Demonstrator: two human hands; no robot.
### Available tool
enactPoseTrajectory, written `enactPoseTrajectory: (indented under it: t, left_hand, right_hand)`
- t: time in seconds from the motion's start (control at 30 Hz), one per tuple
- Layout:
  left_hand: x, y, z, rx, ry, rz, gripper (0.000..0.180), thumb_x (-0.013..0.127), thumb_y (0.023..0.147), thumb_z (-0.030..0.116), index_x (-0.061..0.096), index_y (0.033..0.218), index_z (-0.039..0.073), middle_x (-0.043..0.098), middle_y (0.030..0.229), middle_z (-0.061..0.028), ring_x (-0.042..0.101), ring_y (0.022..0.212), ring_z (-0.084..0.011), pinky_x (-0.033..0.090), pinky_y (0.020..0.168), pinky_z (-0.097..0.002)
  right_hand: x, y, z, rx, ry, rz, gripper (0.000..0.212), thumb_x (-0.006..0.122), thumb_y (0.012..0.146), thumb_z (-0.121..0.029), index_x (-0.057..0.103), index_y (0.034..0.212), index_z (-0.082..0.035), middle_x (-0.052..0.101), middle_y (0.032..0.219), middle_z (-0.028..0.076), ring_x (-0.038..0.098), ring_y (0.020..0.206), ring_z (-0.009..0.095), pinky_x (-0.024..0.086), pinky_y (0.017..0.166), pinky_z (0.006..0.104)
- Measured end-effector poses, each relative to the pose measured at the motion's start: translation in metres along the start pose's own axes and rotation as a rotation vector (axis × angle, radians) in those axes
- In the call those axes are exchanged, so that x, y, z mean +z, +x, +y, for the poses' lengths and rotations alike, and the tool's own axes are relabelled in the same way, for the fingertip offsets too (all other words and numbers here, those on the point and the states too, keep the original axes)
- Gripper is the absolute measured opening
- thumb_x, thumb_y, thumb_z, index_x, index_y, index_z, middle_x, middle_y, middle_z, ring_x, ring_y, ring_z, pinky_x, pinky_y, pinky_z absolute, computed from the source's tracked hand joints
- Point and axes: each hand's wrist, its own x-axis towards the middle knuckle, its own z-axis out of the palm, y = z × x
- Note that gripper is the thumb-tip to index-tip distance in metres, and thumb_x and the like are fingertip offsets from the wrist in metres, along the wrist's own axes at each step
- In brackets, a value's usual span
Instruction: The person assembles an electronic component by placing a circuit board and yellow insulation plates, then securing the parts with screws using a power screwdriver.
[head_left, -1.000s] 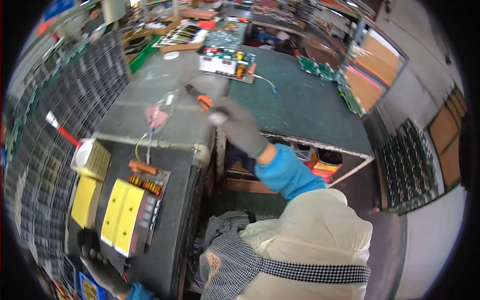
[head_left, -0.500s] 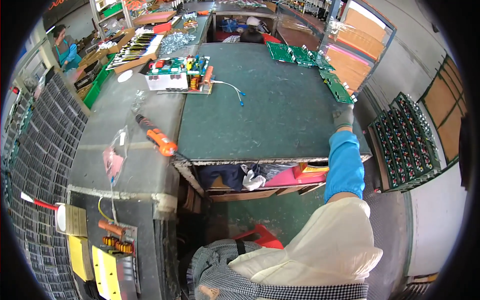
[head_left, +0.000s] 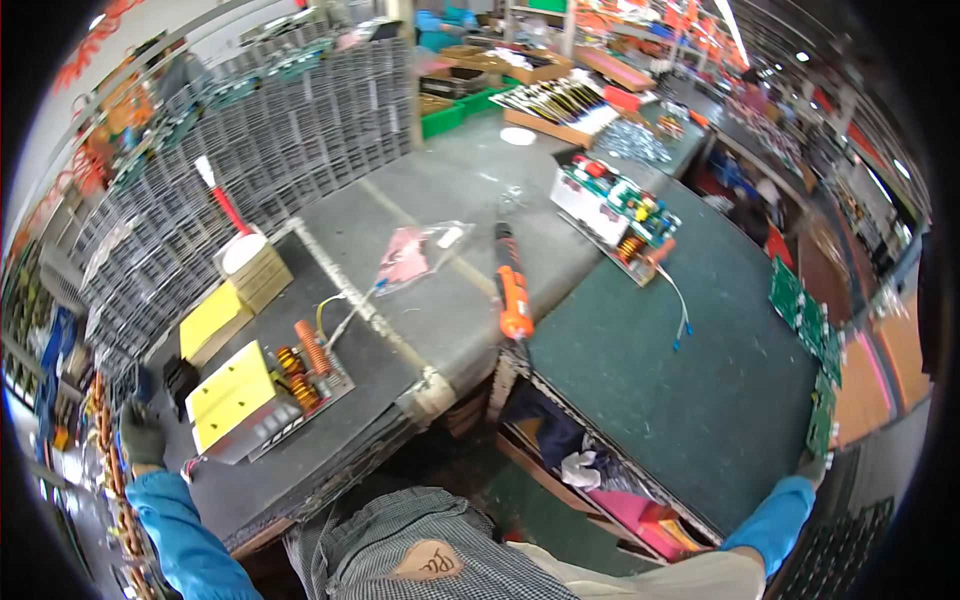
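Observation:
At the far left, beside the bench edge, my left hand point(head_left: 142, 437) in a dark glove is close to a small black object point(head_left: 179, 384); its fingers are smeared by motion. My right hand point(head_left: 814, 467), also gloved, is at the far right by the near end of a green circuit board point(head_left: 823, 412). Its fingers are mostly hidden, so its grip cannot be told. More green circuit boards point(head_left: 797, 304) line that edge of the bench. Nearest my left hand sits a power unit point(head_left: 238, 402) with a yellow top, copper coils and a metal base.
An orange electric screwdriver point(head_left: 514, 303) lies mid-bench, near a plastic bag with a pink piece point(head_left: 403, 255). Another circuit assembly point(head_left: 622, 205) with white leads stands farther right. A tape roll point(head_left: 250, 262) and yellow block point(head_left: 213, 322) are left. Stacked grey racks point(head_left: 290, 125) rise behind.
The view has swung left and tilted. My left hand and sleeve have come into view at the left. My right hand remains by the end of the row of circuit boards.

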Motion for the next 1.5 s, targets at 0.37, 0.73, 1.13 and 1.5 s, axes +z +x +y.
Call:
enactPoseTrajectory:
  t: [0.37, 0.73, 1.13, 1.5]
  left_hand:
    - [0.193, -0.087, 0.135, -0.203, -0.690, -0.399, 0.039, 0.051, 0.110, 0.027, 0.055, 0.141, 0.004, 0.067, 0.105, -0.0028, 0.062, 0.082, -0.0096, 0.051, 0.063, -0.0201]
    - [0.310, -0.247, 0.159, -0.779, -0.843, -1.100, 0.075, 0.066, 0.100, 0.036, 0.034, 0.154, -0.005, 0.052, 0.146, -0.0215, 0.056, 0.131, -0.0301, 0.047, 0.108, -0.0425]
    - [0.239, -0.261, 0.167, -0.702, -1.078, -0.728, 0.077, 0.074, 0.093, 0.034, 0.039, 0.152, 0.000, 0.059, 0.141, -0.0198, 0.066, 0.121, -0.0276, 0.059, 0.098, -0.0370]
    - [0.314, -0.276, 0.132, -0.861, -1.327, -0.843, 0.057, 0.066, 0.101, 0.037, 0.049, 0.144, 0.004, 0.069, 0.125, -0.0125, 0.073, 0.102, -0.0175, 0.065, 0.077, -0.0258]
  right_hand:
    - [-0.003, -0.047, -0.092, -0.522, -0.725, -0.424, 0.031, 0.054, 0.105, -0.021, 0.064, 0.126, 0.000, 0.069, 0.113, 0.009, 0.067, 0.098, 0.022, 0.054, 0.083, 0.0323]
    - [0.331, -0.619, -0.182, -0.057, -0.144, -1.522, 0.054, 0.057, 0.094, -0.028, 0.058, 0.137, 0.005, 0.065, 0.130, 0.014, 0.063, 0.117, 0.024, 0.049, 0.102, 0.0396]
    - [0.429, -0.838, -0.147, -0.221, -0.117, -1.977, 0.048, 0.063, 0.099, -0.038, 0.063, 0.128, 0.000, 0.068, 0.107, 0.008, 0.063, 0.085, 0.014, 0.052, 0.085, 0.0348]
    - [0.345, -0.874, -0.035, 0.330, 0.138, -2.091, 0.100, 0.079, 0.081, -0.062, 0.040, 0.150, -0.001, 0.052, 0.145, 0.017, 0.053, 0.132, 0.028, 0.049, 0.105, 0.0466]
